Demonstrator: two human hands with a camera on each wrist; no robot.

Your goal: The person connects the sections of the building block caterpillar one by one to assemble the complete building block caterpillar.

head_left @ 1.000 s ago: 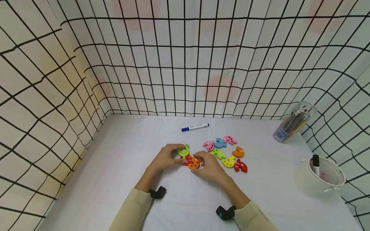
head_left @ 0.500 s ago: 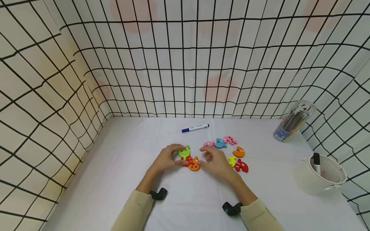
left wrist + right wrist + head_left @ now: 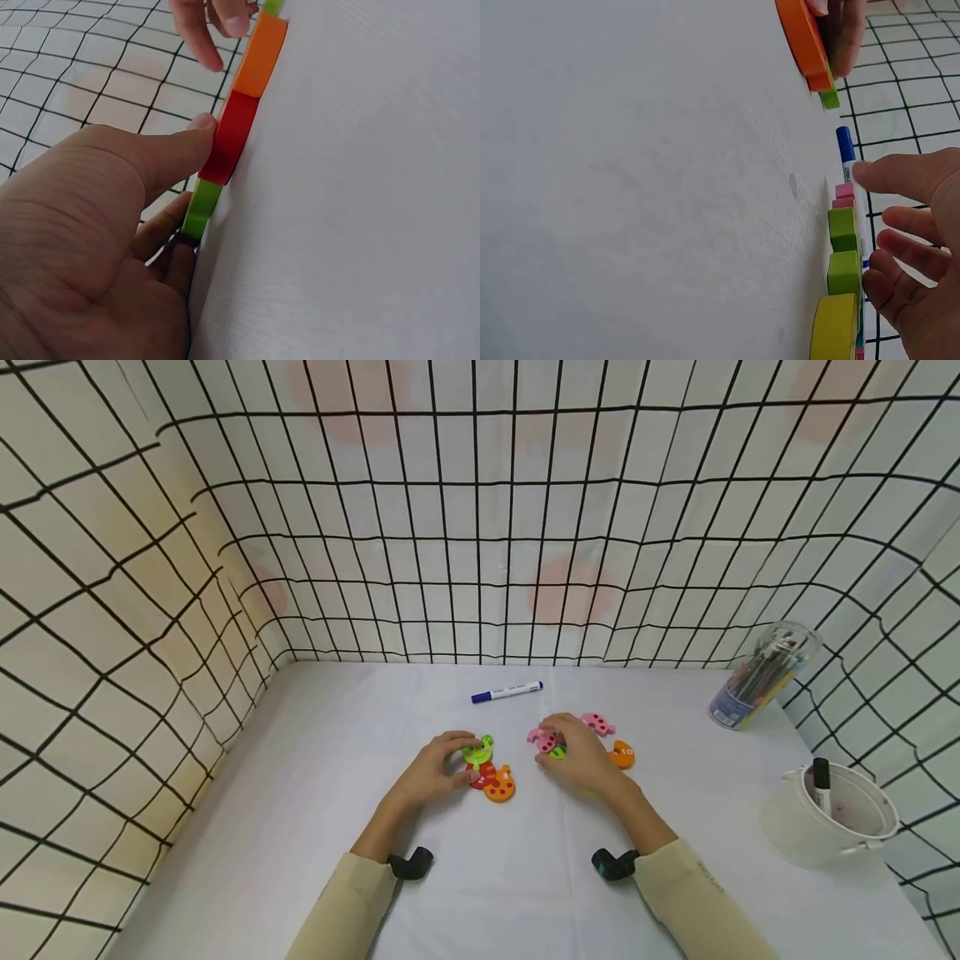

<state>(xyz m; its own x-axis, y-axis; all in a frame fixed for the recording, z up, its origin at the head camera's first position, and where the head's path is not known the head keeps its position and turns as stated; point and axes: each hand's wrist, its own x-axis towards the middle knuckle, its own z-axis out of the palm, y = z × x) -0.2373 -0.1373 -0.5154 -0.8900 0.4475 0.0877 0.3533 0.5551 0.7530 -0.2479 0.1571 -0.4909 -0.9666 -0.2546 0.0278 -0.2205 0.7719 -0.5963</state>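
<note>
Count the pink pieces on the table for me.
2 in view: one pink piece beside the right hand's fingertips, and a second pink piece farther back, beyond that hand. More could be hidden under the hand.

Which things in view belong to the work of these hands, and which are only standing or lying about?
Seemingly in the job:
Green face piece, red piece, spotted orange piece, by the left hand
Green piece, yellow piece, pink pieces, orange 10 piece, near the right hand

Just lying about:
Blue-capped marker
Clear jar of pens or pencils
White bucket with black-capped marker
</note>
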